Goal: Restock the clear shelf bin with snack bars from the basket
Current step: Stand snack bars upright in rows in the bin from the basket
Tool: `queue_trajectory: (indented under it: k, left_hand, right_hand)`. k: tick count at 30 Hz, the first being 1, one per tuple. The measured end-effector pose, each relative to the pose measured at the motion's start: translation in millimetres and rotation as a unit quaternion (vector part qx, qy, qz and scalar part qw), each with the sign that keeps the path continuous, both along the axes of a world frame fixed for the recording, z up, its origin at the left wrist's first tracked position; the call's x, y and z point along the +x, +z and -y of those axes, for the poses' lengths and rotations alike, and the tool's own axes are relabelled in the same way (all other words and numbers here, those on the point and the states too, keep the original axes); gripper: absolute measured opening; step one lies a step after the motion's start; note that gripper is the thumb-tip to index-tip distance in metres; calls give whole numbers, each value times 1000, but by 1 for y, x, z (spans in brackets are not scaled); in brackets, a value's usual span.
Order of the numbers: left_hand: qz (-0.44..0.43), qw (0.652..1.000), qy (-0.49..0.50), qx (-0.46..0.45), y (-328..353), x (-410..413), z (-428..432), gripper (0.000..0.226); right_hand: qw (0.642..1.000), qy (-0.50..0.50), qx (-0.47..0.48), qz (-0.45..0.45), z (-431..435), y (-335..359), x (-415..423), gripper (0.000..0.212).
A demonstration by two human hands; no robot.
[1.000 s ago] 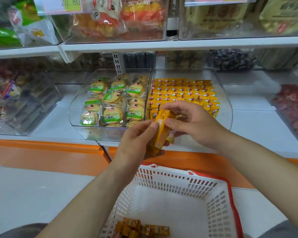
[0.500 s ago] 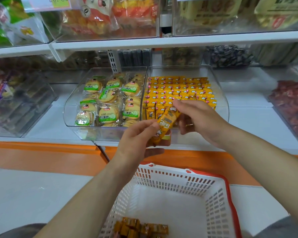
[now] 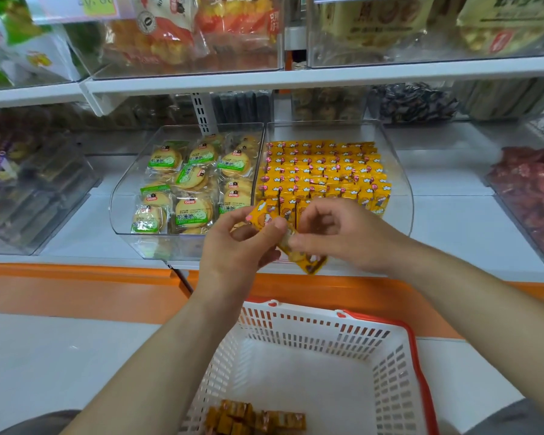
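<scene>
Here's my left hand (image 3: 233, 249), bare, nothing but skin from fingertips to wrist. My right hand (image 3: 346, 233) is the same, bare all over. The one nail I can make out, on my left thumb, looks trimmed short and plain. Following down now: my left forearm (image 3: 170, 356) is uncovered the whole way to the bottom edge of view, and my right forearm (image 3: 484, 312) is uncovered too, right out to the side edge. Down in the lower corners there's clothing: a patch of dark grey cloth (image 3: 38, 423) on my left and grey fabric (image 3: 522, 417) on my right, both smooth and without pattern. Too little shows to tell which garment it is.
</scene>
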State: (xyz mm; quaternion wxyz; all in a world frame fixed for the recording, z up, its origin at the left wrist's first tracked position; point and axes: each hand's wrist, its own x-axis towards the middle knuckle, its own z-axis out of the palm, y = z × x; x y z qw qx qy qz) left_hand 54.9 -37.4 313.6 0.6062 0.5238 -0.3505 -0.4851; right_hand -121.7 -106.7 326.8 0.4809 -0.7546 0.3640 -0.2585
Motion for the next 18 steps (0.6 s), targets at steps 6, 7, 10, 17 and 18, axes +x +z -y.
queue_trajectory:
  k: [6, 7, 10, 17, 18]
  left_hand:
    - [96, 995, -13, 2, 0, 3, 3, 32]
    - [191, 982, 4, 0, -3, 7, 7, 30]
    - [466, 884, 38, 10, -15, 15, 16, 39]
    - [619, 782, 48, 54, -45, 21, 32, 70]
    - [647, 759, 40, 66, -47, 22, 34, 63]
  right_hand:
    - [995, -64, 43, 61, 15, 3, -8, 63]
    - [992, -112, 14, 59, 22, 5, -14, 62]
    - [970, -229, -79, 34, 47, 0, -26, 45]
    - [957, -195, -162, -142, 75, -35, -21, 27]
    - [955, -190, -170, -150, 77, -40, -18, 27]
